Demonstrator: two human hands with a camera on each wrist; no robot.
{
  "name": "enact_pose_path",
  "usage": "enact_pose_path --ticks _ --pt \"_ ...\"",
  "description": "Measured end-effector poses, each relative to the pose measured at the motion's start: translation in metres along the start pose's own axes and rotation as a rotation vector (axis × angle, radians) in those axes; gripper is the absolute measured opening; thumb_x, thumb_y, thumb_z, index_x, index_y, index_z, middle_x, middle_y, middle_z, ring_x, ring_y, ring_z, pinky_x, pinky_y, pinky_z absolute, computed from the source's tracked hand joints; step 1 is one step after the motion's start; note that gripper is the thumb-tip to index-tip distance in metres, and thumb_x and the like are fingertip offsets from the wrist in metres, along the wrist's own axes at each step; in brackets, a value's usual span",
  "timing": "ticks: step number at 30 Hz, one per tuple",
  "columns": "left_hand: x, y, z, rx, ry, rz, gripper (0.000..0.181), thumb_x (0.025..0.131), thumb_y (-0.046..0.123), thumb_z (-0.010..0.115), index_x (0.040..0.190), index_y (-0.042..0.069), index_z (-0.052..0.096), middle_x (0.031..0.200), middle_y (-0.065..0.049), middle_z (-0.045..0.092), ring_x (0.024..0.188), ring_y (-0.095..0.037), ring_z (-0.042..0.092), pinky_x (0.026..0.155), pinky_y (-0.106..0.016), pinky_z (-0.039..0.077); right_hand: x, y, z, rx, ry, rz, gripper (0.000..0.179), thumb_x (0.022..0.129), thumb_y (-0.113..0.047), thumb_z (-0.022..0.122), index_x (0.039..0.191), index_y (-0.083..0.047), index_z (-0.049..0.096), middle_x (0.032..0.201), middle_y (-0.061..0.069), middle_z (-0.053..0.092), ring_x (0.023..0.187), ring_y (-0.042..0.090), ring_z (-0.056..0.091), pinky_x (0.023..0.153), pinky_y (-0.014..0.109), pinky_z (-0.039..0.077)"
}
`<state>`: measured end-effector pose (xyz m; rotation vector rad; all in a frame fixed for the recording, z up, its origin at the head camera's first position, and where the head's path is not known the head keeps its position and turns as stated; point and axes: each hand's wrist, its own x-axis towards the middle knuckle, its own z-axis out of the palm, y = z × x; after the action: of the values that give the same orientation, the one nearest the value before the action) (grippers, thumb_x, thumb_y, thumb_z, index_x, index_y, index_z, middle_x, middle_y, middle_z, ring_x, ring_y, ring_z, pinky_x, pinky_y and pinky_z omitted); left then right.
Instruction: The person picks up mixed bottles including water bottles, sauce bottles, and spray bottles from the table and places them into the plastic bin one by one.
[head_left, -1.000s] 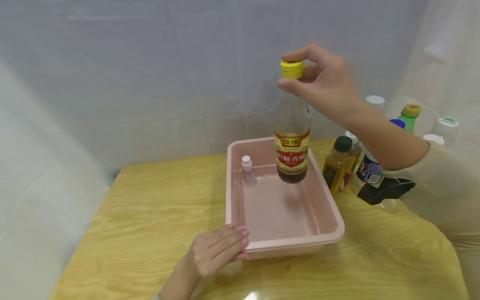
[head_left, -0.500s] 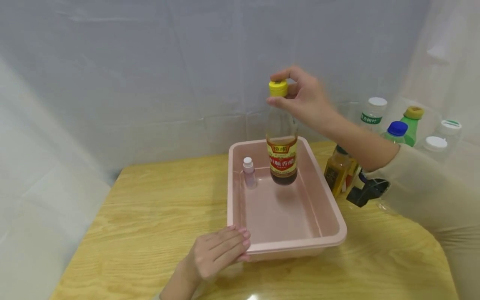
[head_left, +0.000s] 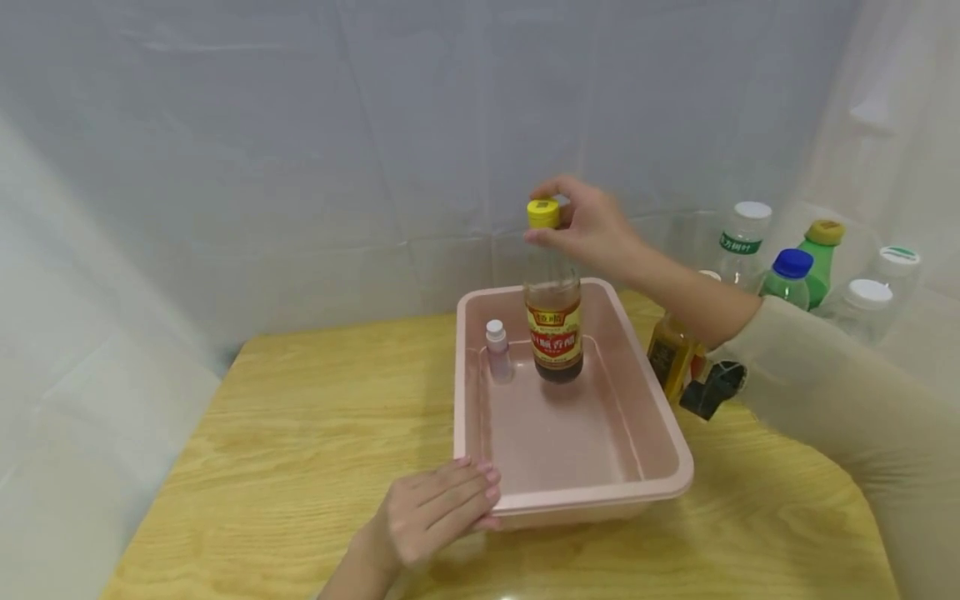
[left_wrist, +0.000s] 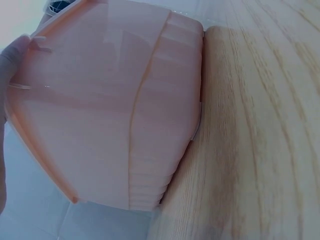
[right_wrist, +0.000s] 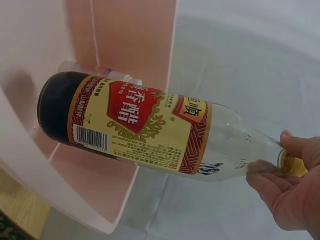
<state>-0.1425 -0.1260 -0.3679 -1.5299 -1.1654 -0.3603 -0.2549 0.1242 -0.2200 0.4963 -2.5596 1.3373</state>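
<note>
Vinegar bottle (head_left: 555, 333) pinched in my right hand (head_left: 588, 225); left hand (head_left: 435, 512) flat on tub (head_left: 592, 498); small bottle (head_left: 498, 358) already inside; other bottles (head_left: 792, 265) outside, right.

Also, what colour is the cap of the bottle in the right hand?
The cap is yellow, clearest in the head view.

Cannot read smallest print on vinegar bottle (right_wrist: 135, 125); cannot settle contact between base and tub (head_left: 577, 498) floor. Cannot see top of amber bottle (head_left: 667, 354) behind right forearm (head_left: 686, 296), nor lower part of blue-capped bottle (head_left: 789, 279) behind sleeve (head_left: 817, 375). Note right grip (right_wrist: 295, 187) cropped by right wrist view's edge.
</note>
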Motion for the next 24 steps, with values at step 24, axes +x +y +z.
enact_pose_path --ticks 24 --pt "0.004 -0.001 -0.003 0.009 -0.016 -0.010 0.022 0.086 0.024 0.068 0.080 0.003 0.070 0.076 -0.010 0.072 0.071 -0.017 0.071 0.072 -0.025 0.062 0.013 0.022 0.018 -0.060 -0.107 0.118 0.048 0.086 -0.008 0.069 0.126 0.001 0.042 0.110 0.022 0.057 0.097 0.032 0.061 0.082 0.037 0.057"
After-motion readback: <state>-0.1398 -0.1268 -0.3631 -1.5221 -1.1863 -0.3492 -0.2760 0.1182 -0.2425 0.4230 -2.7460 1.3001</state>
